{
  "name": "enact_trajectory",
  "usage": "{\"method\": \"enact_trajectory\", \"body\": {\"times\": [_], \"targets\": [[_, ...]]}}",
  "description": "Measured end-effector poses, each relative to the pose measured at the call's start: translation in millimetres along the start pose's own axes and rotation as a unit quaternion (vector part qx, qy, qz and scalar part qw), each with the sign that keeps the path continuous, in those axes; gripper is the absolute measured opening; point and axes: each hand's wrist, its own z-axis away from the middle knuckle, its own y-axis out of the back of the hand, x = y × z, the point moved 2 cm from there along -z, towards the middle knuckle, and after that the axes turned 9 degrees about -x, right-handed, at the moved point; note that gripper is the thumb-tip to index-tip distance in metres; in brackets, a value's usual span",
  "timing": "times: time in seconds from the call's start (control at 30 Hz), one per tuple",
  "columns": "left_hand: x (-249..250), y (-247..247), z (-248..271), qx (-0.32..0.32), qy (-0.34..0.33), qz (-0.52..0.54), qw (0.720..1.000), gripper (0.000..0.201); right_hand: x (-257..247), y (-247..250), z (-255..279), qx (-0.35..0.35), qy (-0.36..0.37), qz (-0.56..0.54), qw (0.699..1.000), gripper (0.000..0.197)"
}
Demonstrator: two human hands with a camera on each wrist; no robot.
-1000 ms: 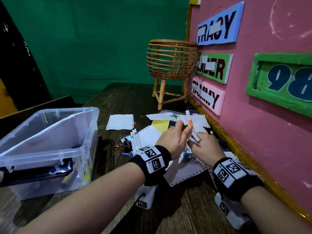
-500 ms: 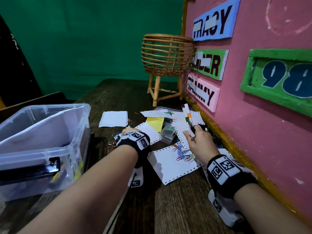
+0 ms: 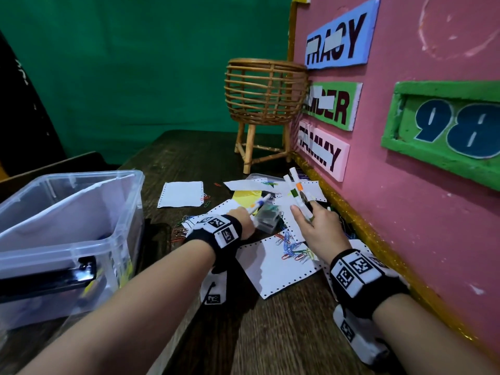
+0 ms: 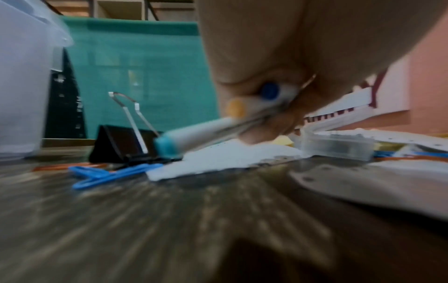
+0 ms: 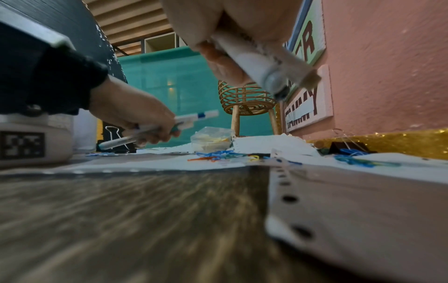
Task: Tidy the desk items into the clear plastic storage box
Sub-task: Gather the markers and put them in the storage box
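Dark wooden desk [image 3: 270,334] beside a pink wall [image 3: 405,212]: the left hand [image 3: 244,219], low over scattered papers, grips three markers [image 5: 155,127], long axes slanting up toward the wall. The right hand [image 3: 319,226], raised, fingers curled, holds three more markers [image 3: 297,197] pointing up and away. The clear storage box [image 3: 81,226] stands far left.

Box [image 3: 81,212]: left side cut by frame edge, contents blurred through the plastic. Left hand [image 3: 243,217]: fingers hidden behind wrist band; pen [image 4: 194,134] count in its grip unclear. Tabletop [image 4: 169,220]: motion-blurred in both wrist views.
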Motion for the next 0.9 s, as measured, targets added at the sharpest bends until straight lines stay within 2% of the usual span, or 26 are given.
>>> {"method": "enact_trajectory", "body": {"times": [0.07,0.17,0.3,0.43,0.5,0.57,0.7,0.73,0.77,0.83,0.9], "targets": [[15.7,1.8,9.2,0.05,-0.077,0.078,0.993,0.024,0.4,1.2,-0.1,0.021,-0.006,-0.009,1.0,0.024],[32.8,-1.4,22.7,0.098,-0.197,0.211,0.953,0.019,1.8,0.8,-1.3,0.033,-0.018,-0.028,0.999,0.024],[47.2,-7.7,36.7,0.061,-0.269,0.331,0.902,0.024,3.1,0.2,-2.9,0.03,-0.031,-0.055,0.998,0.033],[51.7,-8.0,40.1,0.051,-0.318,0.359,0.876,0.009,0.4,-0.3,-1.8,-0.006,-0.045,-0.104,0.994,0.039],[53.8,-10.9,42.2,0.005,-0.343,0.38,0.859,0.016,-1.8,-0.7,-0.3,-0.019,-0.04,-0.119,0.992,0.042],[53.1,-14.8,40.1,-0.005,-0.351,0.399,0.847,0.029,-5.2,0.9,1.1,-0.023,-0.034,-0.121,0.992,0.05],[53.7,-19.1,32.5,-0.011,-0.309,0.378,0.873,0.032,-4.7,-0.1,-1.4,-0.04,-0.051,-0.116,0.991,0.082],[53.7,-22.8,32.0,-0.013,-0.294,0.393,0.871,0.026,-3.4,-1.4,-2.7,-0.047,-0.055,-0.118,0.99,0.088],[53.4,-27.8,32.5,-0.012,-0.282,0.415,0.865,0.018,-0.3,-3.5,-3.4,-0.06,-0.057,-0.12,0.989,0.093],[49.1,-40.4,32.9,0.01,-0.254,0.443,0.86,0.022,4.2,-7.7,-2.7,-0.113,-0.056,-0.086,0.988,0.105],[46.3,-45.2,32.3,0.018,-0.242,0.433,0.868,0.023,9.9,-10.6,-3.7,-0.167,-0.062,-0.045,0.983,0.113]]}}
